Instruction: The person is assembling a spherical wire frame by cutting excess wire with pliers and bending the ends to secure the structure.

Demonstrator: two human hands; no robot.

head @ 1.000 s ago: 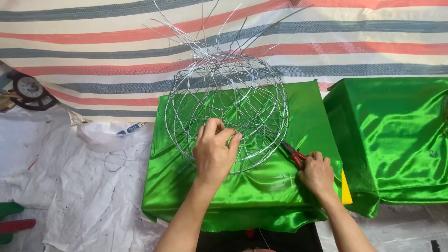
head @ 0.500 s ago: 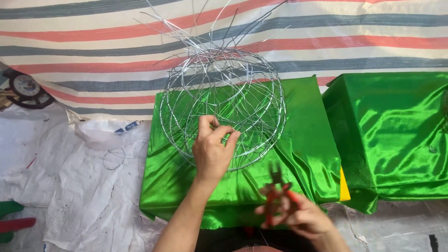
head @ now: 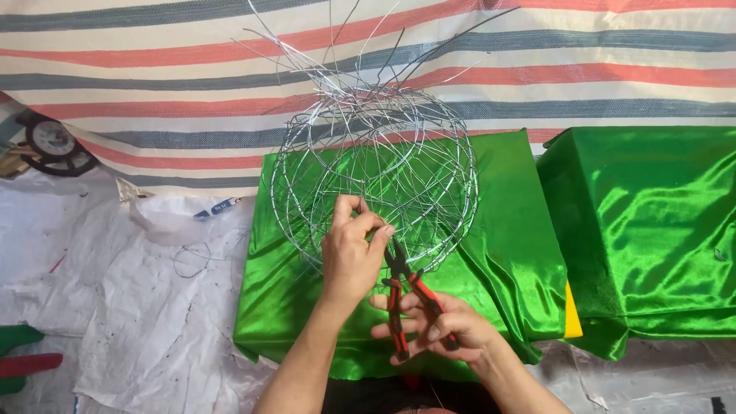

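Left hand [head: 351, 257]: fingers pinched on a strand at the lower front of the wire ball [head: 376, 172]. Right hand [head: 433, 328]: wrapped around the red-and-black handles of pliers [head: 402, 295], handles spread, nose pointing up and touching the wire just beside the left fingertips. Whether the nose is closed on the strand, cannot tell.

Ball sits on a desk draped in green satin [head: 506, 230], near its back edge; loose wire ends stick up and out from the top. Cloth bare to the right of the ball up to the desk's right edge; front edge lies just under the right hand. A yellow corner [head: 571, 314] shows below the cloth at right.

A second green-draped block [head: 652, 230] stands just beside, narrow gap between. Striped tarp [head: 153, 77] behind. White plastic sheeting [head: 115, 307] on the floor at left, with a thin wire loop [head: 192, 261]. A small wheel [head: 50, 142] at far left edge.
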